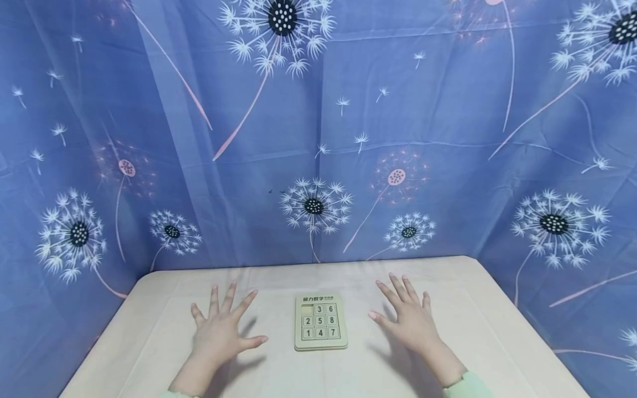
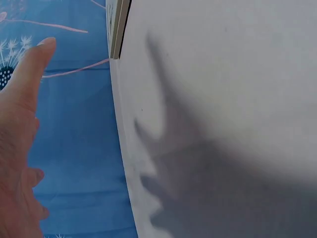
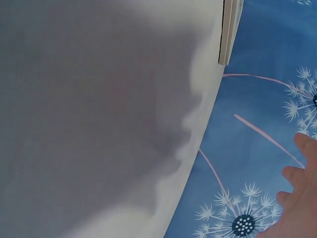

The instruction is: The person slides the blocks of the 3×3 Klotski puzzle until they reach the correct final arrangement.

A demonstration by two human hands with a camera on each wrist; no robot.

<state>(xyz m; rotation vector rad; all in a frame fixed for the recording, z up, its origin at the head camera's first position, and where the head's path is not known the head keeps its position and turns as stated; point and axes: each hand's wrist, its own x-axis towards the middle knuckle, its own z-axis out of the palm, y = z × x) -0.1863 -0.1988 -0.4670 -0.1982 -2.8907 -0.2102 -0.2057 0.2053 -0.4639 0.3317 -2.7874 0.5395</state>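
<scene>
A pale green sliding number puzzle lies flat on the table between the two hands. Its tiles read 3 and 6 on top, 2, 5, 8 in the middle and 1, 4, 7 below; the top left slot has no tile. To the left of it, my left hand hovers over the table with fingers spread, holding nothing. My right hand is likewise spread in the air on the puzzle's right side. In the left wrist view the thumb points toward the puzzle's edge. The right wrist view catches the puzzle's side too.
The table has a light cloth surface with rounded far corners. Blue fabric with a dandelion print hangs behind it and along both sides. Each hand casts a dark shadow on the cloth.
</scene>
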